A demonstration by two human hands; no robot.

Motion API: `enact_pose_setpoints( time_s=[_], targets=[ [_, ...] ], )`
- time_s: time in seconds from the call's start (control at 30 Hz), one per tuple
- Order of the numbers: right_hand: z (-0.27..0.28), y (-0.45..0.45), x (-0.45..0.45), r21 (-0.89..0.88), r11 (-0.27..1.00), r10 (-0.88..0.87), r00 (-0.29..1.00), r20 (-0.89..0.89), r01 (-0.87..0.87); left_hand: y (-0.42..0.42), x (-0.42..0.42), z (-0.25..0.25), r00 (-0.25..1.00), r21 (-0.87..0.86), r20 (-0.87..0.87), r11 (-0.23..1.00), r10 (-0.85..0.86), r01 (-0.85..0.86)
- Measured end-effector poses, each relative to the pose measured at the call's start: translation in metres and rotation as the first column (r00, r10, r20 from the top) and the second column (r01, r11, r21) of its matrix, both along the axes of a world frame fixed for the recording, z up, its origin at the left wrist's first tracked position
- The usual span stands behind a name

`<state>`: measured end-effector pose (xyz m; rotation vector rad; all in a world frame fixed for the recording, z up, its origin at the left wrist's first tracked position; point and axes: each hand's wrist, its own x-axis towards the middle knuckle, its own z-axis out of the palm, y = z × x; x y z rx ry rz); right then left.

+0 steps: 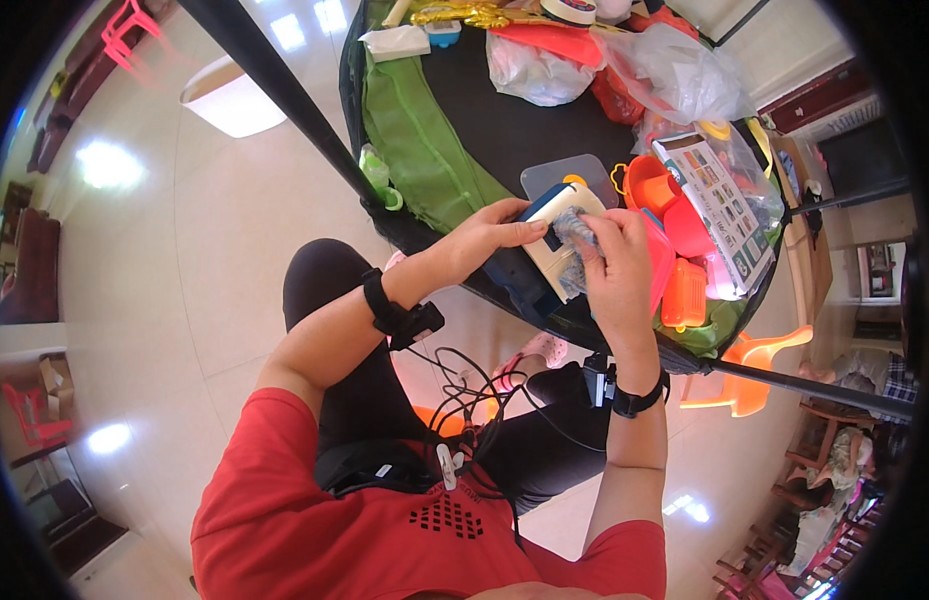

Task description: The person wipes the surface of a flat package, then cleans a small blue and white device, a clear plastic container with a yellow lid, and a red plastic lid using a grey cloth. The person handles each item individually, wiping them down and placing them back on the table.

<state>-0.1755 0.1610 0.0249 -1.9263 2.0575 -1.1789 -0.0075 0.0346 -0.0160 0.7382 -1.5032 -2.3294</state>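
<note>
My left hand [502,225] holds a cream and dark blue plastic case [543,251] by its upper left edge, with the thumb on its cream face. In my right hand [614,247] is a bunched grey-blue cloth [573,229], pressed against that cream face; part of it hangs below the fingers. The case is tilted over the near edge of a trampoline-like round black and green surface. A clear plastic lid [558,176] lies just behind it. Close to my right hand are a pink-red plastic container [659,259] and an orange plastic box [683,292].
Red-orange containers [648,184], a printed cardboard box [723,210] and plastic bags [539,71] crowd the right and far side. A black pole [284,97] rises at left, another [809,386] at right. An orange chair [757,371] stands right; looped black cables [464,390] hang at my lap.
</note>
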Motion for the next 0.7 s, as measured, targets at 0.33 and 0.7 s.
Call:
enact_pose_setpoints(
  time_s=[0.33, 0.7],
  targets=[
    [0.003, -0.002, 0.009, -0.023, 0.998, 0.066, 0.992, 0.105, -0.064, 0.0, -0.002, -0.005, 0.998, 0.175, -0.026, 0.983, 0.051, -0.045],
    [0.009, 0.008, -0.016, 0.118, 0.978, 0.192, 0.966, -0.17, -0.174, -0.008, -0.003, -0.01, 0.985, 0.356, -0.106, 0.931, 0.132, -0.087]
  ],
)
